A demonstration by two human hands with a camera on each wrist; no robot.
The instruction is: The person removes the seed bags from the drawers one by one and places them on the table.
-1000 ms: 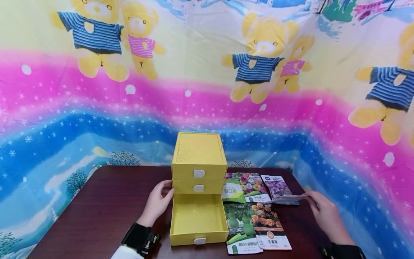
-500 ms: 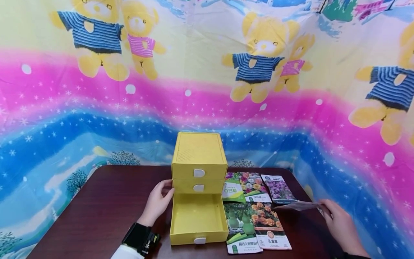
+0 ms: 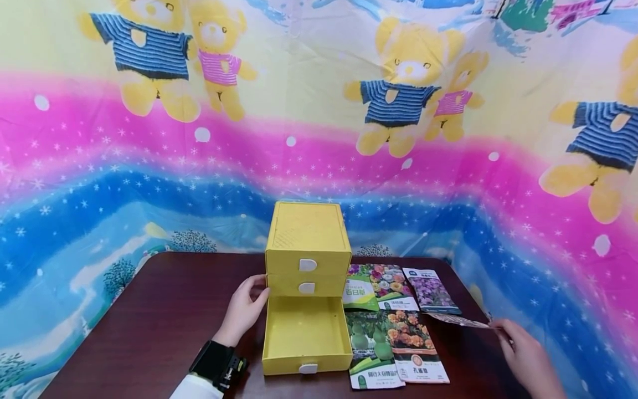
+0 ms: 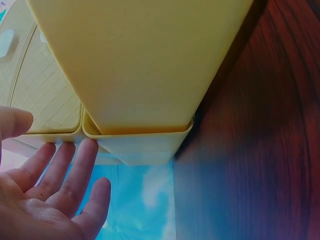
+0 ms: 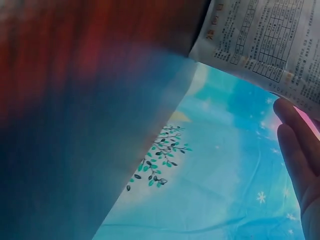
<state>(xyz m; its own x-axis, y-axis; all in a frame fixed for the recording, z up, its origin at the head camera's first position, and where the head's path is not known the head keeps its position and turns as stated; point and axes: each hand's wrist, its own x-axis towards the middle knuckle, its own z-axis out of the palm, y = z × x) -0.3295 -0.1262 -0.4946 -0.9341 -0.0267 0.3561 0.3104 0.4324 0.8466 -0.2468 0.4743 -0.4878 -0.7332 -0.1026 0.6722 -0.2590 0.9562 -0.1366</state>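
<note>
A yellow drawer cabinet (image 3: pixel 308 227) stands mid-table, its bottom drawer (image 3: pixel 305 363) pulled out with nothing visible inside. My left hand (image 3: pixel 243 309) touches the cabinet's left side near the middle drawer. In the left wrist view its fingers (image 4: pixel 80 172) are spread and nearly straight against the cabinet side. Off the table's right part, my right hand (image 3: pixel 525 354) pinches a seed packet (image 3: pixel 458 320) by its edge, tilted almost edge-on to the head camera. Printed text and a table show on that packet (image 5: pixel 260 45) in the right wrist view.
Right of the cabinet lie several seed packets: a green one (image 3: pixel 361 293), a mixed-flower one (image 3: pixel 394 288), a purple-flower one (image 3: pixel 431 291), a gourd one (image 3: pixel 374 354) and an orange-flower one (image 3: pixel 417 349). A bear-printed cloth (image 3: pixel 299 166) hangs behind the dark table (image 3: pixel 149 321).
My right hand has moved right and toward me with the seed packet, uncovering more of the purple-flower packet. The left hand has stayed on the cabinet.
</note>
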